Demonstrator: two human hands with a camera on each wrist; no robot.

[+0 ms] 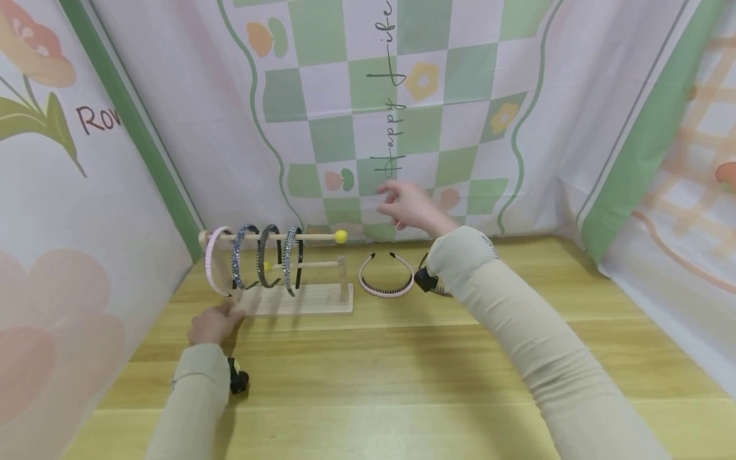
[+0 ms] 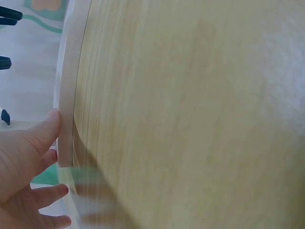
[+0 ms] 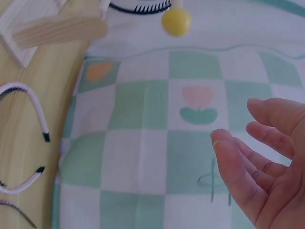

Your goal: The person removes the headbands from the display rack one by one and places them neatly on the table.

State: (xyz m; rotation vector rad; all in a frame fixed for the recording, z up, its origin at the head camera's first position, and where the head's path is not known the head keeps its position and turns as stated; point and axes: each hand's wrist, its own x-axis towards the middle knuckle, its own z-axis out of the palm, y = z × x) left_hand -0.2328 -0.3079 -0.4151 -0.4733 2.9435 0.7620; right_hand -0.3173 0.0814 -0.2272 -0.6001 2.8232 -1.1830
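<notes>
A wooden headband stand stands on the table at the left. On its upper rod hang several headbands: a pink headband, a blue glittery headband, a dark headband and a silvery headband. The left hand holds the left front corner of the stand's base; in the left wrist view its thumb lies on the base's edge, other fingers spread past the end. Raised in front of the back cloth, the right hand has loosely bent fingers with nothing between them.
A second pink headband lies on the table right of the stand. Beside it, another headband is partly hidden by the right sleeve. Yellow balls tip the rods. Printed cloth encloses the table's back and sides.
</notes>
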